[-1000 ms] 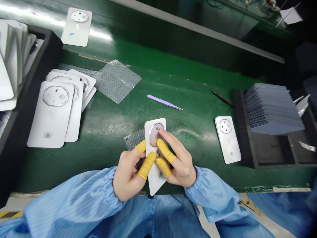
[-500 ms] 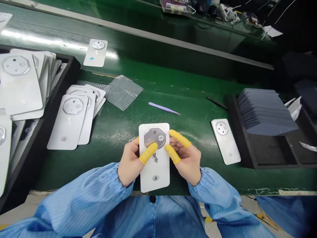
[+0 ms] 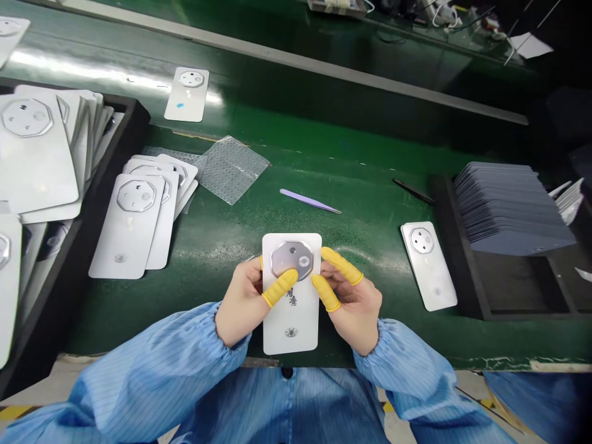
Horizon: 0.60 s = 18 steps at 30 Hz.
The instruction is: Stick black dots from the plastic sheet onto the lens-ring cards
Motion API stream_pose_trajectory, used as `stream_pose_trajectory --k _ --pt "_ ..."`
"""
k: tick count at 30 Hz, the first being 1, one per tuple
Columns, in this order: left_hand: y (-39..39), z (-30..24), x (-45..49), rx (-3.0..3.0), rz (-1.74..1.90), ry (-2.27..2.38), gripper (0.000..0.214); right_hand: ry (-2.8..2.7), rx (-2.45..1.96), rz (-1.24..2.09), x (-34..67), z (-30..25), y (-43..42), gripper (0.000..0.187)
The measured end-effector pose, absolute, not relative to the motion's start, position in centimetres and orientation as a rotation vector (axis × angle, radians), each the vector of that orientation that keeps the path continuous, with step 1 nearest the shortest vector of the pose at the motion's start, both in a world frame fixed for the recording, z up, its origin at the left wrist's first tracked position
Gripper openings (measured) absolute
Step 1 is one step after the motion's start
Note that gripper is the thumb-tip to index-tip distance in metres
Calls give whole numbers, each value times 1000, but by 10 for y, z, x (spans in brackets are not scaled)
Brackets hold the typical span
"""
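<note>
A white phone back cover (image 3: 291, 314) stands nearly upright in front of me, with a grey octagonal camera window, dark characters and a round emblem. My left hand (image 3: 245, 299) holds its left side, the yellow-cotted thumb lying over the window's lower edge and the other fingers hidden behind. At the right edge is my right hand (image 3: 354, 299). Its thumb and index finger, in yellow finger cots, are bent against that edge, while its remaining fingers curl behind. Beyond the cover, purple tweezers (image 3: 309, 200) lie on the green bench (image 3: 361, 179).
More white covers (image 3: 124, 231) lie stacked left, beside a black tray (image 3: 134, 120) full of them. Bubble wrap (image 3: 234, 169) lies behind. To the right are another white cover (image 3: 430, 265), a black tool (image 3: 413, 191) and a tray (image 3: 483, 302) with grey-blue panels (image 3: 504, 209).
The camera view has shifted slightly. My hands keep the same hold on the cover, whose lower edge has lifted a little.
</note>
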<state>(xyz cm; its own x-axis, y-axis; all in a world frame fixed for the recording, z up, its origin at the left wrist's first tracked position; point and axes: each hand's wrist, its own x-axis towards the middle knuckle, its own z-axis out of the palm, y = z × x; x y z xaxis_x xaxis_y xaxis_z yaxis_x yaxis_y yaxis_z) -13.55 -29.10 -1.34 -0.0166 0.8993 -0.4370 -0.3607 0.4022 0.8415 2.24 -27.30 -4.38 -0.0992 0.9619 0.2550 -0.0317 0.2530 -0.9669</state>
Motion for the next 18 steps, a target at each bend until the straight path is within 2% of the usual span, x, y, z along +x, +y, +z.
stream_pose_trajectory --k 6,12,18 --pt "-295 -14 -138 595 1132 1094 9 -1414 -924 1046 24 -42 -274 43" --pt "-295 -14 -136 614 1192 1128 12 -1493 -899 1000 25 -41 -277 51" --pt "-295 -10 -136 621 1175 1183 8 -1488 -928 994 23 -41 -278 46"
